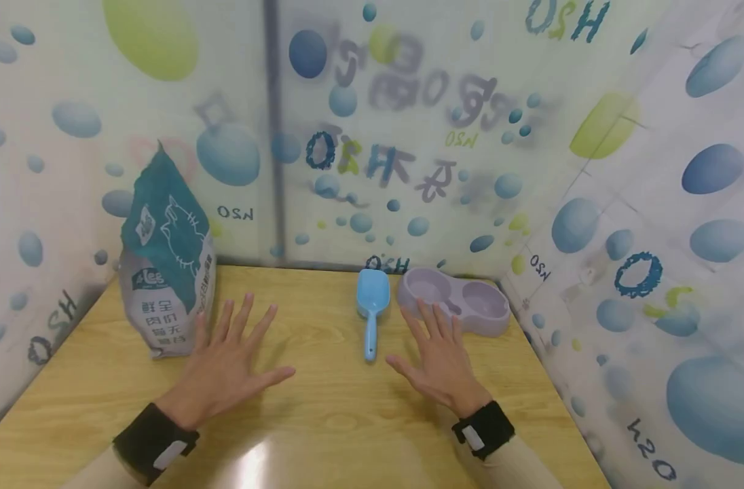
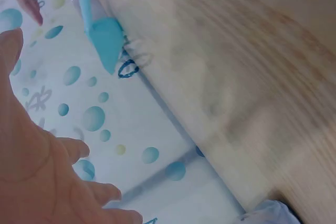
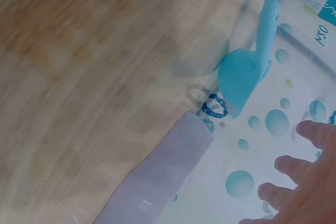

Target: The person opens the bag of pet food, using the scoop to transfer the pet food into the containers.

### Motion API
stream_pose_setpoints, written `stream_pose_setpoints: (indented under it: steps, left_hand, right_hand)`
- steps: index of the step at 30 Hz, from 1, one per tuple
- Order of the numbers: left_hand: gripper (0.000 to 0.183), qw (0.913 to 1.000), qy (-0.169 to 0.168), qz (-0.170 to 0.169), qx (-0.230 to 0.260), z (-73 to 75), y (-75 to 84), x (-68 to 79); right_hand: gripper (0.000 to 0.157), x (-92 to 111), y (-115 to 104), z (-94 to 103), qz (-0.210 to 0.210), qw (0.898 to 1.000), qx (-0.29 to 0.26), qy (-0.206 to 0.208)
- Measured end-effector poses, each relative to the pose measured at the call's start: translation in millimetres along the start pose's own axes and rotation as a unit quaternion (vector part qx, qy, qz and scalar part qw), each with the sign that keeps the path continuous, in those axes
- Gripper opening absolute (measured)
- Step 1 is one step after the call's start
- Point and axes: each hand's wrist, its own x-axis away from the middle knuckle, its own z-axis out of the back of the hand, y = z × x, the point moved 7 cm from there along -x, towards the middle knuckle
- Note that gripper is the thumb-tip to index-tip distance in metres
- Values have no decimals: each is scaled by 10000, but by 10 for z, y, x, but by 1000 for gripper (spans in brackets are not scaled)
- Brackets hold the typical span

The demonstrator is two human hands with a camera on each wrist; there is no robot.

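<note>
Scoop (image 1: 373, 299): ten o'clock from my nearer right hand (image 1: 440, 367), handle at six
Left hand (image 1: 227, 367), right: spread wide, empty

3 pale walls (image 1: 237, 241) with blue and green spots (image 1: 307, 53) and H2O lettering (image 1: 320, 151) border a wooden table (image 1: 335, 414), where a bright glare (image 1: 252, 465) shines.

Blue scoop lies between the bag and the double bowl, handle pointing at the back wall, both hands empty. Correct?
Wrong direction: the head view shows the blue scoop with its handle pointing to the near side, away from the back wall. The rest holds: it lies between the bag and double bowl; left hand and right hand are empty.
</note>
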Motion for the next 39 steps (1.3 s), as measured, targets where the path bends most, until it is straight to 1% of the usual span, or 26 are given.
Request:
stream_pose_setpoints:
  steps: [5, 8, 13, 16, 19, 22, 26, 29, 32, 35, 39]
  left_hand:
    - [113, 9997, 205, -7, -126, 46, 62, -12]
    - [109, 9988, 470, -32, -152, 104, 102, -24]
    - [100, 9927, 1198, -118, -12, 301, 142, -47]
    - [96, 9852, 1701, -209, 53, 439, 135, -14]
    - [92, 9744, 2212, -332, 208, 560, 81, 69]
    - [85, 9621, 2669, -434, 347, 673, -10, 178]
    - [72, 9491, 3104, -414, 325, 803, -131, 281]
    - [63, 9360, 3485, -402, 299, 896, -219, 358]
    - [60, 9218, 3844, -403, 293, 973, -303, 440]
    - [60, 9114, 4096, -301, 277, 1027, -390, 497]
    - [62, 8869, 4612, -89, 247, 1091, -550, 574]
  right_hand:
    - [93, -18, -23, 3, 33, 9999, -105, 76]
    - [91, -32, -29, 10, 81, 9999, -83, 127]
    - [91, -67, -53, 63, 176, 9995, -31, 254]
    - [90, -95, -86, 101, 239, 9990, -78, 366]
    - [89, -116, -130, 107, 279, 9987, -177, 387]
    - [88, -118, -176, 81, 273, 9989, -269, 282]
    - [89, -104, -213, 55, 235, 9990, -342, 188]
    - [89, -103, -227, 51, 212, 9989, -388, 150]
    - [90, -105, -239, 45, 186, 9990, -407, 73]
    - [89, -115, -264, 50, 203, 9988, -450, 64]
    - [88, -139, -326, 38, 280, 9985, -460, 102]
